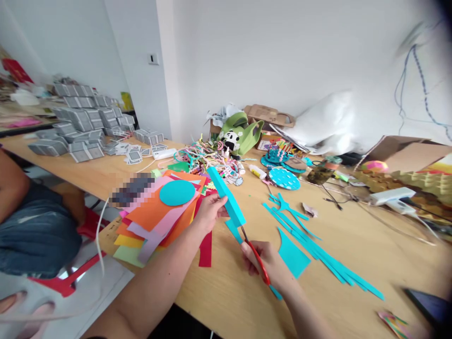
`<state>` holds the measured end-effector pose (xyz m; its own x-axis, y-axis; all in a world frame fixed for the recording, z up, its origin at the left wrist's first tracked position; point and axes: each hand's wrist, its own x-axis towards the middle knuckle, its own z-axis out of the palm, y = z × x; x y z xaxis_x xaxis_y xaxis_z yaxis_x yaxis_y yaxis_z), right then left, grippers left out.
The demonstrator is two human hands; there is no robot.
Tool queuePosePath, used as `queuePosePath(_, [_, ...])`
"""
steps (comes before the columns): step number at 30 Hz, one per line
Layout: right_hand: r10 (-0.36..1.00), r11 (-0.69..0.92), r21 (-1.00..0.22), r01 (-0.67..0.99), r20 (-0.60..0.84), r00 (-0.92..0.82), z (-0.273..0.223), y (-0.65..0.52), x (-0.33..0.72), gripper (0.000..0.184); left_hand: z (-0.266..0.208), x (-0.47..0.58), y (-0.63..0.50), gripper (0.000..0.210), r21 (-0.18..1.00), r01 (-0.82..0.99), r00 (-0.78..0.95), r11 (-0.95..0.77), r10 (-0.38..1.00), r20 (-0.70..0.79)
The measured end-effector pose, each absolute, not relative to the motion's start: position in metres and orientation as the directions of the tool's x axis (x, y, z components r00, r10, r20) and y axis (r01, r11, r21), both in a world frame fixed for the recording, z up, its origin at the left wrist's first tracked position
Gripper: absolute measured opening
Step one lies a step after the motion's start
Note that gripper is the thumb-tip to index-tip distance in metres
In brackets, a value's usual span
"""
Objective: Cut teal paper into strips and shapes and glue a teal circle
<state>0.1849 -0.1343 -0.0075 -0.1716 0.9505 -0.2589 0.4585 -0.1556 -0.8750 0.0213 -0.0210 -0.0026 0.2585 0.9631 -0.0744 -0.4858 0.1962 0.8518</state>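
Observation:
A long turquoise felt piece (pixel 229 202) is pinched between the fingers of my left hand (pixel 212 210), held up over the table. My right hand (pixel 264 261) is closed round red-handled scissors (pixel 257 259), whose blades meet the near end of that piece. A narrow turquoise strip (pixel 233 230) hangs beside the blades. To the right of my right hand lie a turquoise offcut with a curved edge (pixel 291 252) and several long cut strips (pixel 321 252). Left of my left hand, a turquoise circle (pixel 177 192) rests on a pile of coloured felt sheets (pixel 144 214).
A heap of small colourful bits (pixel 205 157) and a green bag (pixel 243 134) stand at the back. Grey boxes (pixel 81 120) are stacked at the left. A white cable (pixel 100 235) hangs over the table edge near a seated person (pixel 35 226). A white power strip (pixel 393 195) lies right.

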Motion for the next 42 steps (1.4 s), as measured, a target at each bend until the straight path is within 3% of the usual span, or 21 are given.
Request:
queuePosePath(12, [0.941,-0.211,-0.899,0.385,-0.292,-0.168,-0.001,-0.1346,0.1828,0.057,-0.0064,0.0236,-0.023,0.042,0.873,-0.437,0.303,0.217,0.949,-0.084])
queuePosePath(42, [0.95,-0.171,-0.904,0.393,-0.257,-0.178,-0.0023,-0.1333,0.1849,0.055,-0.0094,0.0255,-0.0248,0.04,0.857,-0.458,0.329,0.236,0.941,-0.083])
